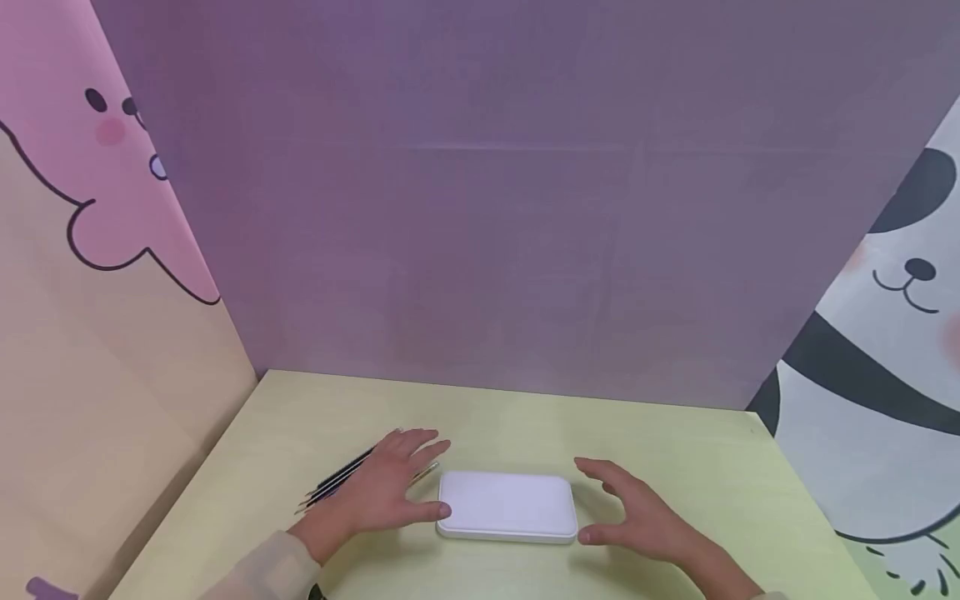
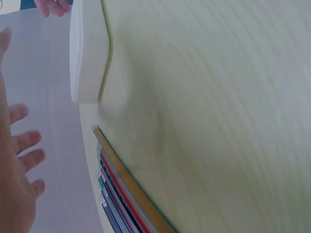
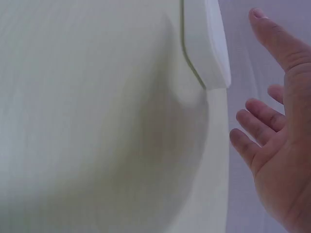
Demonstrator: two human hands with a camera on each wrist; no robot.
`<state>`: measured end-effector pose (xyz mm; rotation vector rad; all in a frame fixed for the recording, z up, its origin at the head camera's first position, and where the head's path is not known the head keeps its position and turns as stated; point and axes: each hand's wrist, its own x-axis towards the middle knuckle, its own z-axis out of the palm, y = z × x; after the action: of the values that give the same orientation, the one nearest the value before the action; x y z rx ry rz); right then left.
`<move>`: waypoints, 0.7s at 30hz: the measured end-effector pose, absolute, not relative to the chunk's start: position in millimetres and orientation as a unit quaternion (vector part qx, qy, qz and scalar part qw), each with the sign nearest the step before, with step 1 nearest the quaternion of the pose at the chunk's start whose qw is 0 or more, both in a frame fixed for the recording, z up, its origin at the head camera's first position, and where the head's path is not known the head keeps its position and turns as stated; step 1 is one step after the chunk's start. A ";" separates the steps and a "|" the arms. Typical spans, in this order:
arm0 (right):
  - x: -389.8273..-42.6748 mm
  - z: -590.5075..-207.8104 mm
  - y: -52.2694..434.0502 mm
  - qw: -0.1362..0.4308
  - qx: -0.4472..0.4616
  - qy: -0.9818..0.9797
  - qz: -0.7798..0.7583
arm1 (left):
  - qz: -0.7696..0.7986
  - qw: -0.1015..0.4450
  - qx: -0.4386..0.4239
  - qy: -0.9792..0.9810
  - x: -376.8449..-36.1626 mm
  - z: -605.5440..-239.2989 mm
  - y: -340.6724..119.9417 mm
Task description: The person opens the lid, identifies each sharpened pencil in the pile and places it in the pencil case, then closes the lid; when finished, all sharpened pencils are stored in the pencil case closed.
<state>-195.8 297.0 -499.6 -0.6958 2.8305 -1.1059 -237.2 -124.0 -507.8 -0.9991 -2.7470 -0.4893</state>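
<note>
A closed white case (image 1: pixel 507 506) lies near the tabletop's (image 1: pixel 675 450) front edge between two spread-fingered hands; the left hand (image 1: pixel 382 492) covers pencils (image 1: pixel 337 481), the right hand (image 1: pixel 645 517) holds nothing.

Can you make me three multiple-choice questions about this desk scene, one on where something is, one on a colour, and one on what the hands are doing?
1. Where do the pencils lie?
A. left of the white case
B. on top of it
C. right of it

2. What colour is the tabletop?
A. red
B. pale yellow-green
C. black

3. How are the hands?
A. both fists
B. open, fingers spread
C. gripping pencils

Key: 1 A, the pencils lie under the left hand, left of the white case. 2 B, the tabletop shows it. 3 B, the right hand is spread too.
</note>
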 end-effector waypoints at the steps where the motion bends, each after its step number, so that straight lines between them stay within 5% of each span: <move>1: -196.5 -501.9 296.3 0.016 -0.222 0.906 -0.361 | -0.179 0.077 -0.336 -0.922 -236.7 -508.3 -122.8; 21: -204.2 -530.4 284.4 0.030 -0.208 0.918 -0.337 | -0.249 -0.006 -0.376 -0.893 -227.6 -508.2 -76.9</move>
<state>-204.2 284.4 -530.4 -0.6399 2.8300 -1.0397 -227.6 -76.9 -508.2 -1.1855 -2.8157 -0.7854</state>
